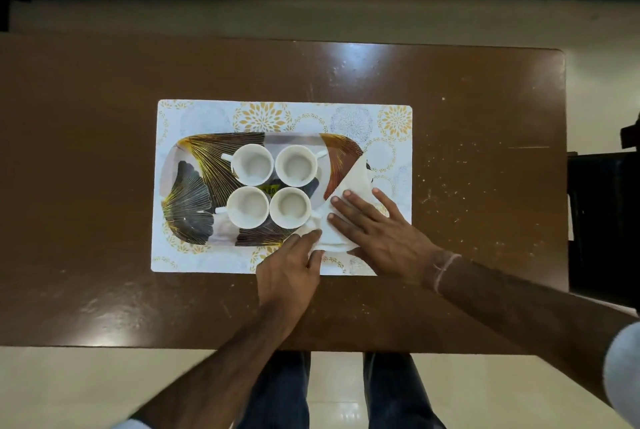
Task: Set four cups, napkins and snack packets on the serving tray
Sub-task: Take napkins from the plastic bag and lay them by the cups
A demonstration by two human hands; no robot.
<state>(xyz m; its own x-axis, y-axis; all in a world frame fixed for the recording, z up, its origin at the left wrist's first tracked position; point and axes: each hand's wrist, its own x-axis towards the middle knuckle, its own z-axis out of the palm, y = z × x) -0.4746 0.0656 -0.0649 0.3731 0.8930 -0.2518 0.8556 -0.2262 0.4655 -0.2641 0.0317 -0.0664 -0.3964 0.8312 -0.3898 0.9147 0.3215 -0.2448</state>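
A patterned oval serving tray (188,186) lies on a floral placemat (207,113). Several white cups stand upright in a tight cluster at the tray's middle, for example the far left cup (252,165) and the near right cup (290,207). A white napkin (355,182) lies folded as a triangle over the tray's right end. My right hand (377,227) lies flat on the napkin with its fingers spread. My left hand (294,262) pinches the napkin's near left corner beside the near right cup. A small dark and yellow thing (269,190) shows between the cups. I see no snack packets.
The placemat sits on a brown wooden table (86,169) whose near edge is just in front of my legs. A dark object (602,220) stands beyond the table's right edge. Pale floor runs behind and in front of the table.
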